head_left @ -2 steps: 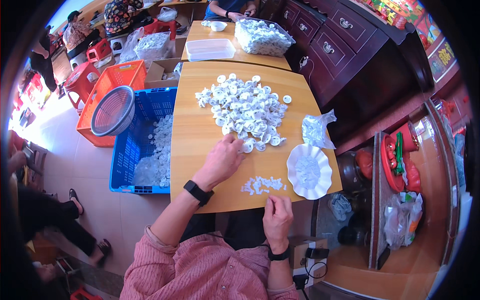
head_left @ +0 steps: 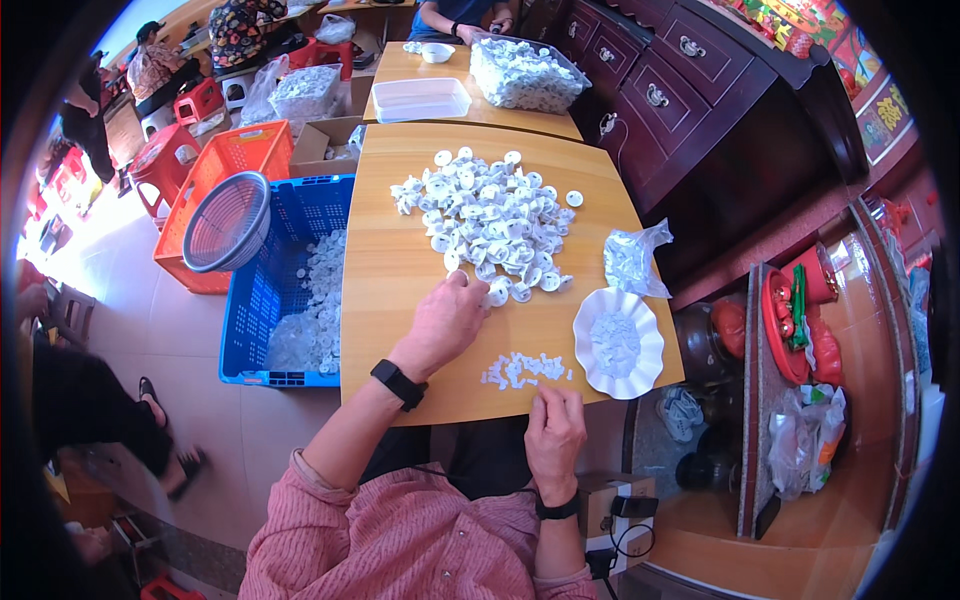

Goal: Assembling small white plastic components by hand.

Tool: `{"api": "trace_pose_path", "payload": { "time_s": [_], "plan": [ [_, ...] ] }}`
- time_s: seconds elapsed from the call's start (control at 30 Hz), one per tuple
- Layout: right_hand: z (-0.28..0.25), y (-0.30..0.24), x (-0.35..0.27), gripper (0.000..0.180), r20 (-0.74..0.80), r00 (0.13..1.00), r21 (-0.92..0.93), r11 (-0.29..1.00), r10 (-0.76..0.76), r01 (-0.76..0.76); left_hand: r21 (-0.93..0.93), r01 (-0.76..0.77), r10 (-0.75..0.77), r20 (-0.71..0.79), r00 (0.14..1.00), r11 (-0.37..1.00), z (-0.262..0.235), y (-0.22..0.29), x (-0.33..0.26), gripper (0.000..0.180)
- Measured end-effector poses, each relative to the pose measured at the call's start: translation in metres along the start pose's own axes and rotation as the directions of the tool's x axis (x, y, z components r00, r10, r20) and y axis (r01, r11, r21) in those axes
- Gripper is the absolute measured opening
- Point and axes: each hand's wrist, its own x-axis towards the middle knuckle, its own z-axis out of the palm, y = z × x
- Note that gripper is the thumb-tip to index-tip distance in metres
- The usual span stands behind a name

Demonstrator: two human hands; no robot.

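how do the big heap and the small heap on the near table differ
The big heap is mounded; the small heap spreads thin. The big heap's parts include round discs, while the small heap's are tiny bits. The left hand is at the big heap, the right hand nearer the small heap. Both heaps are whitish.

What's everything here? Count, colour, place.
Near table: one, tan, centre
Round parts: many, white, heaped on it
Small pieces: many, white, table's front edge
Wavy plate: one, white, right of pieces
Bag: one, clear, beyond plate
Tub, tray: one each, clear, far table
Crates: two, orange and blue, left
Basket: one, grey, over crates
Cabinet: one, dark, upper right
Shelf: one, brown, right
Stools: several, red, left
Other people: several, mixed clothing, top, left
Left hand: one, bare, at heap
Right hand: one, bare, below pieces
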Motion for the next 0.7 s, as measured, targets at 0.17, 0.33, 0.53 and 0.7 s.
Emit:
{"api": "trace_pose_path", "payload": {
  "time_s": [0.17, 0.33, 0.53, 0.7],
  "plan": [
    [-0.004, 0.002, 0.002, 0.021, 0.073, 0.995, -0.166, 0.983, -0.066, 0.078, 0.074, -0.009, 0.009, 0.002, 1.0, 0.997, 0.004, 0.002, -0.004, 0.016],
    [-0.008, 0.007, -0.004, 0.024, 0.084, 0.994, -0.135, 0.987, -0.076, 0.087, -0.006, -0.009, 0.009, -0.039, 0.999, 1.0, 0.006, -0.003, -0.013, 0.015],
    [-0.022, 0.006, 0.0, 0.03, 0.193, 0.974, -0.163, 0.975, -0.122, 0.154, -0.239, 0.02, -0.033, -0.052, 0.998, 0.971, -0.017, 0.01, -0.036, 0.016],
    [-0.026, 0.008, -0.008, 0.03, 0.207, 0.968, -0.104, 0.98, -0.144, 0.169, -0.865, 0.33, -0.3, 0.223, 0.928, 0.378, -0.03, 0.017, -0.075, 0.008]
  ]
}}
